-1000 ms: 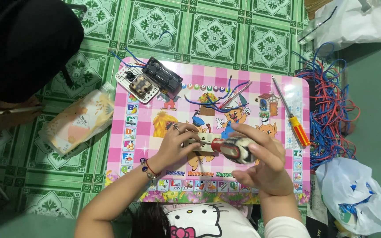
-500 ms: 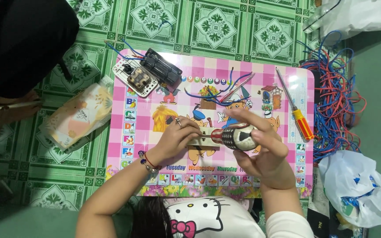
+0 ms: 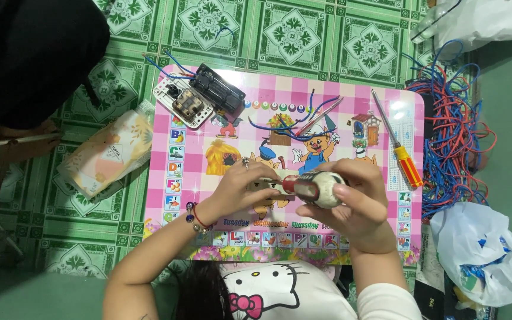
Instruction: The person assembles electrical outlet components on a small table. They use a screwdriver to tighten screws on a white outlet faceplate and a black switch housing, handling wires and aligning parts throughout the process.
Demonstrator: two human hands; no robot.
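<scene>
Both hands at the near edge of the pink cartoon-printed desk (image 3: 351,89).
Right hand (image 3: 351,204) grips the rigid, light red-and-cream screwdriver handle (image 3: 315,186); left hand (image 3: 247,186) pinches its tip.

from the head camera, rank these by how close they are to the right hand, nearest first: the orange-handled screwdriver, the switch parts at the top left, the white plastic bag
From the right hand:
1. Orange-handled screwdriver, just right on the pink table.
2. White plastic bag, lower right on the floor.
3. Switch parts, the table's top left corner.
</scene>
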